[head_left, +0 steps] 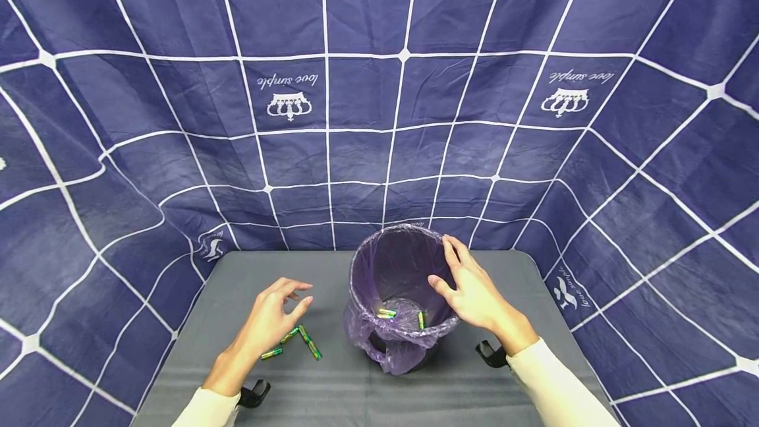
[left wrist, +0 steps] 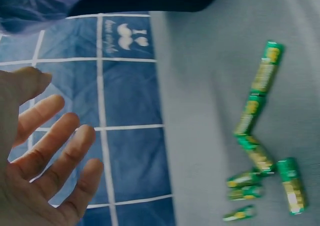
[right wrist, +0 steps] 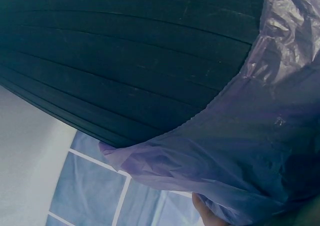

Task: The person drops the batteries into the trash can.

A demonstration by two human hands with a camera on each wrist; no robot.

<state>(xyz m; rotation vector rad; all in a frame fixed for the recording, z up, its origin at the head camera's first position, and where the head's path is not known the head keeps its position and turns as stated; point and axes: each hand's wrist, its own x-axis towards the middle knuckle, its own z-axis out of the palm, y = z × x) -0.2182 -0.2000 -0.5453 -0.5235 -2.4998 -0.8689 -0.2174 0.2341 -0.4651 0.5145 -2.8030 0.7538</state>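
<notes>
A dark trash bin (right wrist: 125,61) is lined with a purple plastic bag (head_left: 394,351), folded over its rim. Two green-and-gold batteries (head_left: 421,320) show on the bag's bottom inside. My right hand (head_left: 474,292) holds the bin's right rim, thumb over the opening and fingers along the edge. In the right wrist view only a fingertip (right wrist: 205,211) shows past the bag. My left hand (head_left: 269,318) hovers left of the bin, fingers loosely bent and thumb apart, with nothing between them. Several loose batteries (left wrist: 292,186) lie on the table near it.
The grey table (head_left: 332,394) carries the bin and batteries. Behind and on both sides hangs a blue cloth (head_left: 367,97) with white grid lines. Black straps (head_left: 255,394) hang from both wrists.
</notes>
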